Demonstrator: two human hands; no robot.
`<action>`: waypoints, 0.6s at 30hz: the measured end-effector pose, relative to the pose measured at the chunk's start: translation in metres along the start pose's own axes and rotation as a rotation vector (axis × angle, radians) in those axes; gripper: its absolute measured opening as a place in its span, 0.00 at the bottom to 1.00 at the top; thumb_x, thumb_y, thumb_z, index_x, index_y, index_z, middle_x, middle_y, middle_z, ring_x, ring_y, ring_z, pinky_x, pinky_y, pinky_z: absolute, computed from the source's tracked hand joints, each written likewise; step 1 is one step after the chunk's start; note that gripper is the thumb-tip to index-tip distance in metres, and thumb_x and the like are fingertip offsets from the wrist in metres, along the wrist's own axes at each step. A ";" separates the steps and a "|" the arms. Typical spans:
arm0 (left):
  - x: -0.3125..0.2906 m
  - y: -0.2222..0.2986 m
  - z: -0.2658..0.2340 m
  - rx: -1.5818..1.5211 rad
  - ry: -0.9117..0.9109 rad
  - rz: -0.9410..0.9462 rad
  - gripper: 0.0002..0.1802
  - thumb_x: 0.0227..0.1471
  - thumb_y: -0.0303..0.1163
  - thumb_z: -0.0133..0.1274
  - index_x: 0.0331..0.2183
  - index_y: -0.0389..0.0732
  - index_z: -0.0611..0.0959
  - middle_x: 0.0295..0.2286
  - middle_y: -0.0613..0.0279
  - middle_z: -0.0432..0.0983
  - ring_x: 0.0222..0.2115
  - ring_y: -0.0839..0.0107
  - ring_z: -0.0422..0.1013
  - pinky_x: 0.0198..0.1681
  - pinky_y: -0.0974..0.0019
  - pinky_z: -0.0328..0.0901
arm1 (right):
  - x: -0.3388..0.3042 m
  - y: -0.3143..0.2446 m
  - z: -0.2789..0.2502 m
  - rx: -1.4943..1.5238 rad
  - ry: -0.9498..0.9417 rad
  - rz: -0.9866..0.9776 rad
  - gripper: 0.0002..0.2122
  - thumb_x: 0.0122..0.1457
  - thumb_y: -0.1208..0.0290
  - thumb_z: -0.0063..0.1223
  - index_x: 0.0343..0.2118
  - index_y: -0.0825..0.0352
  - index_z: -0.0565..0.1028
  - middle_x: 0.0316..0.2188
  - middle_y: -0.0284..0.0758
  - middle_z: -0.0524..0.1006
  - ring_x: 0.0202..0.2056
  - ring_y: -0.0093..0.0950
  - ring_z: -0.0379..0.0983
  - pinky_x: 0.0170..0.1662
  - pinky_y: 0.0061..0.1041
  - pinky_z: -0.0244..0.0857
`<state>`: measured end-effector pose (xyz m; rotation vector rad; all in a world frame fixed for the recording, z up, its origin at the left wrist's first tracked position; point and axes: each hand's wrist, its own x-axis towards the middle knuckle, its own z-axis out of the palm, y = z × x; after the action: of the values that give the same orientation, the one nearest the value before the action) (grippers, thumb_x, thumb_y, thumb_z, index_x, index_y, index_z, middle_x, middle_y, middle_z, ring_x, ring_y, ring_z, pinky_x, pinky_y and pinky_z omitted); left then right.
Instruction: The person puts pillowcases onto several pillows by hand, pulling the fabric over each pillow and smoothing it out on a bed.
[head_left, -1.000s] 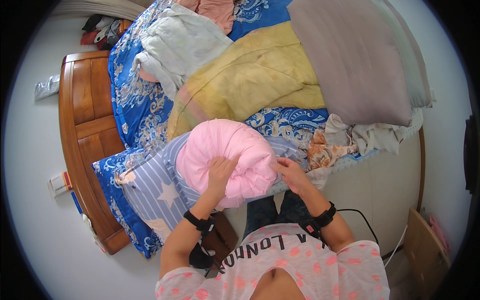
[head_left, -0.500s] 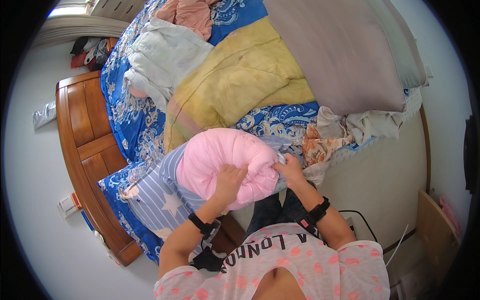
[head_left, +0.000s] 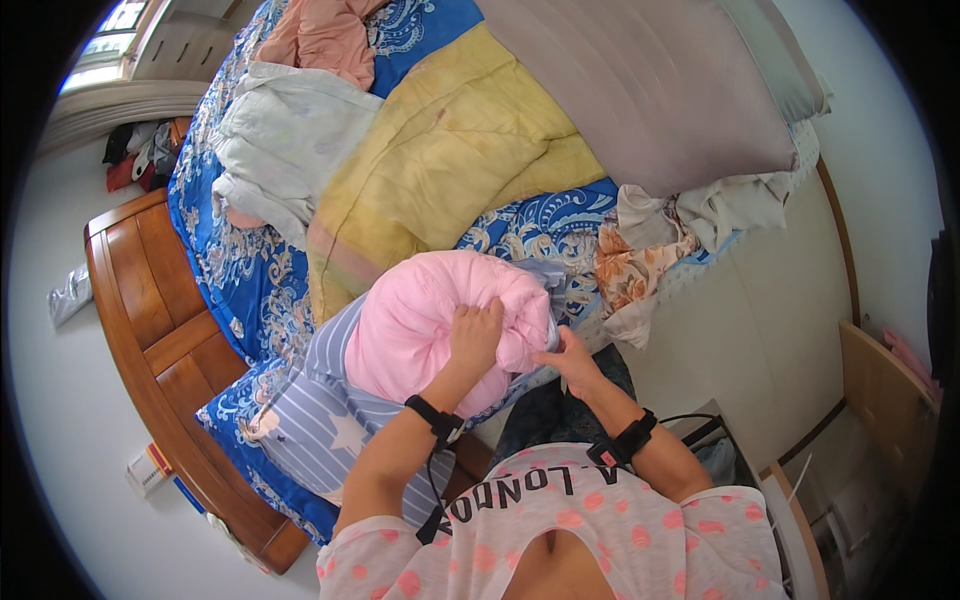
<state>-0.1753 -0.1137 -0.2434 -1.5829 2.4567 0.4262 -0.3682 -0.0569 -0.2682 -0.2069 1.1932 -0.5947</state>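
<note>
Moved since the earlier frame: left hand (head_left: 476, 340), farther across the soft, round, pink fabric bundle (head_left: 410, 310).
Blue floral-patterned bed sheet (head_left: 545, 222): far.
Creased yellow cloth quilt (head_left: 430, 150): beyond the bundle.
Blue-grey, white-striped fabric cover (head_left: 310, 420): left.
Bundle: bed's near edge.
Hands: apart; left on the bundle, fingers bent; right hand (head_left: 572, 362) at its right edge; whether either grips cannot be told.
</note>
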 end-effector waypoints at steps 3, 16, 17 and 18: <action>0.004 0.002 0.012 0.002 0.007 0.022 0.19 0.37 0.26 0.57 0.36 0.40 0.73 0.20 0.62 0.74 0.26 0.65 0.73 0.35 0.62 0.61 | -0.006 0.013 0.008 -0.087 0.098 0.075 0.19 0.47 0.80 0.61 0.44 0.67 0.71 0.38 0.33 0.75 0.38 0.25 0.72 0.43 0.25 0.66; 0.004 0.014 0.065 -0.058 0.113 -0.024 0.18 0.42 0.29 0.53 0.39 0.38 0.71 0.22 0.60 0.74 0.28 0.61 0.72 0.38 0.59 0.60 | 0.003 0.010 0.062 0.257 0.208 -0.024 0.12 0.47 0.85 0.59 0.35 0.68 0.71 0.33 0.30 0.73 0.34 0.23 0.70 0.39 0.24 0.65; 0.007 0.016 0.063 -0.065 0.113 -0.021 0.18 0.42 0.29 0.53 0.39 0.38 0.71 0.22 0.60 0.74 0.28 0.61 0.72 0.38 0.59 0.60 | 0.003 0.018 0.059 0.123 0.229 0.040 0.12 0.49 0.83 0.58 0.38 0.68 0.73 0.34 0.30 0.74 0.35 0.23 0.71 0.40 0.23 0.65; 0.009 0.018 0.061 -0.093 0.118 0.022 0.18 0.41 0.29 0.54 0.38 0.39 0.71 0.22 0.59 0.74 0.28 0.61 0.72 0.37 0.58 0.60 | 0.005 0.026 0.056 0.101 0.261 -0.022 0.11 0.51 0.81 0.58 0.38 0.68 0.73 0.32 0.30 0.74 0.33 0.23 0.71 0.38 0.23 0.66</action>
<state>-0.1954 -0.0938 -0.3009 -1.6631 2.5789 0.4701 -0.3069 -0.0469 -0.2633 -0.0572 1.4092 -0.7155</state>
